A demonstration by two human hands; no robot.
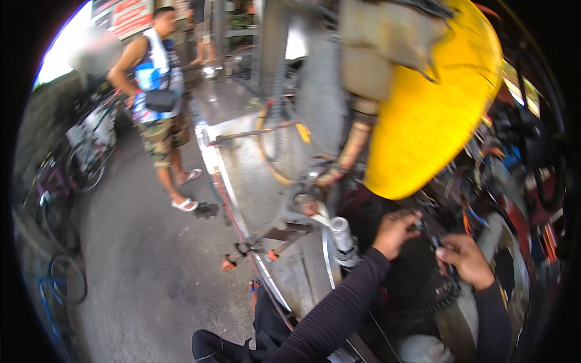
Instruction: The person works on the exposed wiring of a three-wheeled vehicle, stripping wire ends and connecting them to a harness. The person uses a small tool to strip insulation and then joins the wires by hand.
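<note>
At the lower right, my left hand point(393, 236) pinches a small dark metal piece point(417, 225). Just right of it, my right hand point(463, 257) grips a dark, elongated part or tool point(434, 239), too blurred to identify. Both hands are inside a dark machine compartment, below a large yellow panel point(433, 115). Left of my left hand stands a silver cylinder point(340, 233). A brownish hose point(354, 145) runs down beside the yellow panel. Under my right hand a toothed black ring point(423, 308) shows dimly.
A person point(154, 78) in sandals stands left of the metal frame point(236, 215), another person's legs point(206, 45) behind. Bicycles point(91, 142) line the left wall. A pale plastic container point(423, 348) sits at bottom right. Wires point(469, 215) crowd the right side.
</note>
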